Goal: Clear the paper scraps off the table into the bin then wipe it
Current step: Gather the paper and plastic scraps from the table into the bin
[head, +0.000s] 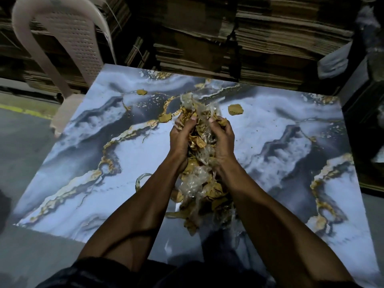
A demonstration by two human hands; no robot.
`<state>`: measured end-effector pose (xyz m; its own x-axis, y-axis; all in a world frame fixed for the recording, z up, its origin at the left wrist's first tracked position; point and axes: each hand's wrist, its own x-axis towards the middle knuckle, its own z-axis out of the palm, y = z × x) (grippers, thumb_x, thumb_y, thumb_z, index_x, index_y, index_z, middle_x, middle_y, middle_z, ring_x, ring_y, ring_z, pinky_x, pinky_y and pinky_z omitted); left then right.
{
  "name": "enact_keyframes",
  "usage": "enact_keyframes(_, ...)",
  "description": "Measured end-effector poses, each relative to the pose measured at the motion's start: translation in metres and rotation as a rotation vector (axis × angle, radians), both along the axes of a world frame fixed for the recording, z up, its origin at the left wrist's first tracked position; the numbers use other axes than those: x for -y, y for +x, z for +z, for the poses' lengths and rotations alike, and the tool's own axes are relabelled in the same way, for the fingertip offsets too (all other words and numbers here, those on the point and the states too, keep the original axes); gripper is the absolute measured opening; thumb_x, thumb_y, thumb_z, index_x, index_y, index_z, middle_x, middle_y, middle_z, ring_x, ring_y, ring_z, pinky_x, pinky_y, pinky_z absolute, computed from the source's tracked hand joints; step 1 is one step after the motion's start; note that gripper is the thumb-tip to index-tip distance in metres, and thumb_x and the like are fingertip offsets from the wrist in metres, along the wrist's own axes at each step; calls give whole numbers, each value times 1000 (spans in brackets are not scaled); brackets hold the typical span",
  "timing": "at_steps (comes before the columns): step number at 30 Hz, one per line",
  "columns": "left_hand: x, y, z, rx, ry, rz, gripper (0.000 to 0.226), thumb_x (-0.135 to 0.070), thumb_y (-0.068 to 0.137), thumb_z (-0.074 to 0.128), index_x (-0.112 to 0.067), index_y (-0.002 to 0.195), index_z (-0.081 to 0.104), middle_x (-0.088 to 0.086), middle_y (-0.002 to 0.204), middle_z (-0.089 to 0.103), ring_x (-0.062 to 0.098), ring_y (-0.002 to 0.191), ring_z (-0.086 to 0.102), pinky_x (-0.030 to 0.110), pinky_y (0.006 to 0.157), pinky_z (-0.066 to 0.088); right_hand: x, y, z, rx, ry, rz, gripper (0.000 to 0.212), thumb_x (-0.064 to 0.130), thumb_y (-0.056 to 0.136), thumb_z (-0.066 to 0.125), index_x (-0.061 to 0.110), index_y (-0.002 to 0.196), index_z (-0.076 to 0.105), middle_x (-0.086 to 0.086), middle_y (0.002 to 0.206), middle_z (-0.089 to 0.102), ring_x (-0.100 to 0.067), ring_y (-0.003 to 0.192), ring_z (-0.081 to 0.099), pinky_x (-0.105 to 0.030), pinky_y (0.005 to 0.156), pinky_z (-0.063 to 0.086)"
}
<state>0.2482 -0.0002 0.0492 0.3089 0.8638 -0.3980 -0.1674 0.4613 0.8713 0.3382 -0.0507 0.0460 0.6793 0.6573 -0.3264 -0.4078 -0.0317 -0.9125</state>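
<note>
Both hands are cupped together over the middle of the table (79, 154), gathering a bundle of scraps (200, 142) between them. The left hand (180, 140) curls its fingers round the left side of the bundle, and the right hand (223, 140) does the same on the right, thumbs pressed into the top. The bundle is a mix of torn brown paper pieces and crumpled clear plastic film, the brown bits ragged-edged and the film glossy and wrinkled. It trails down between the forearms toward the near edge of the table, where more scraps (199, 200) lie heaped or hang; whether that lower part rests on the surface or is lifted with the rest is hard to tell.

Three loose pieces lie apart from the bundle: one brown scrap (235, 109) toward the far right of the hands, a smaller brown scrap (141, 92) near the far edge, and another scrap (164, 118) just beside the left fingertips. A curl of clear tape (141, 179) lies left of the left forearm. Fine crumbs dot the surface to the right of the hands.

The tabletop has a blue-grey marble print with gold veins, which makes small brown bits hard to pick out. The near right corner is cut off by the frame. A plastic chair (68, 44) stands by the far left corner, and stacked cardboard (270, 38) fills the dim background.
</note>
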Motion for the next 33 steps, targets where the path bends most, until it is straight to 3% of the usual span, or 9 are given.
enact_keyframes(5, 6, 10, 34, 105, 27, 67, 36, -26, 87, 68, -6, 117, 66, 11, 103, 74, 27, 94, 72, 42, 85, 57, -2, 3, 30, -34, 132, 1, 20, 21, 82, 73, 16, 100, 68, -13, 104, 73, -35, 102, 68, -51, 92, 55)
enact_keyframes(9, 9, 18, 66, 180, 79, 112, 36, -16, 90, 65, 2, 121, 62, 18, 108, 72, 27, 92, 71, 34, 76, 58, -3, 7, 58, -40, 224, -3, 27, 20, 80, 73, 13, 105, 66, -15, 105, 71, -35, 101, 68, -47, 90, 56)
enact_keyframes(17, 27, 32, 109, 314, 184, 72, 33, -11, 90, 65, 1, 120, 61, 19, 110, 69, 32, 100, 68, 42, 86, 57, 17, 13, 102, -34, 331, -69, 30, 22, 77, 74, 15, 105, 67, -18, 113, 70, -35, 106, 67, -53, 96, 52)
enact_keyframes(23, 63, 32, 105, 306, 129, -15, 47, -19, 84, 72, -1, 125, 60, 20, 114, 69, 35, 104, 68, 52, 93, 53, 62, 7, 102, -37, 364, -161, 25, 19, 79, 72, 11, 102, 66, -17, 104, 70, -34, 98, 67, -52, 93, 54)
enact_keyframes(27, 99, 21, 97, 324, 84, -90, 33, -15, 86, 70, -2, 116, 66, 18, 110, 71, 34, 101, 69, 50, 92, 54, 101, -9, 94, -58, 346, -264, 21, 15, 81, 72, 11, 101, 67, -16, 101, 72, -33, 95, 69, -47, 86, 56)
enact_keyframes(30, 127, 12, 90, 347, 67, -133, 13, -13, 86, 70, -10, 98, 73, 14, 98, 74, 30, 92, 71, 47, 87, 57, 129, -23, 88, -52, 304, -351, 34, 20, 74, 75, 9, 105, 68, -19, 107, 72, -37, 98, 69, -49, 86, 57)
enact_keyframes(33, 152, 7, 83, 364, 62, -202, 14, -14, 86, 70, -12, 99, 73, 12, 95, 74, 29, 89, 71, 43, 85, 56, 160, -34, 87, -80, 330, -405, 33, 12, 82, 72, 3, 113, 65, -15, 98, 73, -30, 88, 72, -39, 74, 58)
